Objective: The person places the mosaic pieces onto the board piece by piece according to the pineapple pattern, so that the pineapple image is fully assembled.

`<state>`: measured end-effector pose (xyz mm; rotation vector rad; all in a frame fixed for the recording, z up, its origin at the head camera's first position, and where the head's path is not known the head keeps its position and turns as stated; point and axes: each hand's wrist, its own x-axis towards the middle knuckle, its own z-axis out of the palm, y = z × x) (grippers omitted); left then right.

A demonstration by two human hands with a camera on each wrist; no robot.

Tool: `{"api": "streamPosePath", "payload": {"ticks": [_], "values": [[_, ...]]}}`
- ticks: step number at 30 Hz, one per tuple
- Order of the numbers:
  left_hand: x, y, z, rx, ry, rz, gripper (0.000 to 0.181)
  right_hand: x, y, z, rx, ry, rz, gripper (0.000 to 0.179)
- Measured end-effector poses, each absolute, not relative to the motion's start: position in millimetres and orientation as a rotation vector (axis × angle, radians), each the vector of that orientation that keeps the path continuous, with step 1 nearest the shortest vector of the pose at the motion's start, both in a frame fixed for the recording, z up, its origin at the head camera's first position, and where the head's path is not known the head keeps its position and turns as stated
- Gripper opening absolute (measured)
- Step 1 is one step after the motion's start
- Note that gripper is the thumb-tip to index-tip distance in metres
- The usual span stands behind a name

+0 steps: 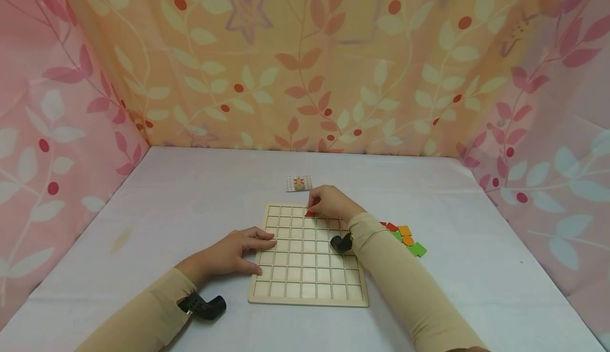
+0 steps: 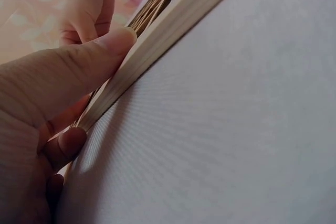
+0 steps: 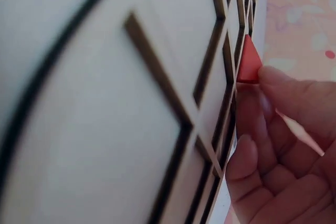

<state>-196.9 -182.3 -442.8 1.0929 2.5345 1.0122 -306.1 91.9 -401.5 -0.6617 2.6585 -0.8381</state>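
A square wooden grid board (image 1: 308,259) lies flat on the table. At its left edge, my left hand (image 1: 233,251) rests with thumb and fingers spread along the rim; the left wrist view shows the thumb (image 2: 118,40) on the edge. My right hand (image 1: 331,202) is over the board's far row. It pinches a small red triangle tile (image 3: 249,62) between thumb and fingers, right at a grid cell. Beyond the board lies a small pattern card (image 1: 298,183) printed with a coloured figure on a grid.
Right of the board, partly behind my right forearm, several red, orange and green tiles (image 1: 405,231) lie in a loose pile. The white-covered table (image 1: 200,182) is enclosed by leaf-patterned curtains (image 1: 305,61) at the back and sides.
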Motion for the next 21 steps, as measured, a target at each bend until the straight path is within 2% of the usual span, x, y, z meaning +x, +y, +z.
{"api": "streamPosePath", "payload": {"ticks": [13,19,21], "values": [[-197.3,-183.4,-442.0,1.122,2.544,1.0,0.068,-304.7,89.2,-400.7,-0.67,2.712,-0.762,0.011],[-196.9,-182.5,-444.1,1.11,2.532,1.004,0.068,-300.7,94.3,-394.9,-0.716,2.726,-0.714,0.003],[-196.4,-182.0,-443.4,1.109,2.535,0.997,0.068,-299.7,100.2,-389.3,-0.709,2.721,-0.718,0.008]]}}
